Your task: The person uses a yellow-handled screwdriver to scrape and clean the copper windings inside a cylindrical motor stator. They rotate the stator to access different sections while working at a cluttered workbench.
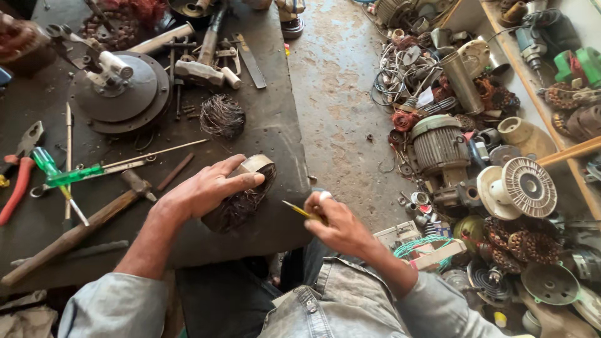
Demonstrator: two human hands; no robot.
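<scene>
Head view: the left hand [203, 191] lies palm-down over a wound motor stator [241, 197], fingers curled around its pale metal ring, pressing it against the dark workbench [275, 134] near the front edge. The right hand [335, 225] is closed in a pinch on a thin yellow tool [299, 211], tip directed at the stator's coil side but just short of it.

Risk, as a judgement: the stator sits close to the bench edge; sideways force from the tool could roll it off. A slip of the tip could nick the winding or strike the left fingers [247, 179], which lie just beside the working point.

Containers: none is clearly visible. A wooden shelf [532, 87] at right bears motor parts; loose parts cover the floor [332, 81] beside it
</scene>
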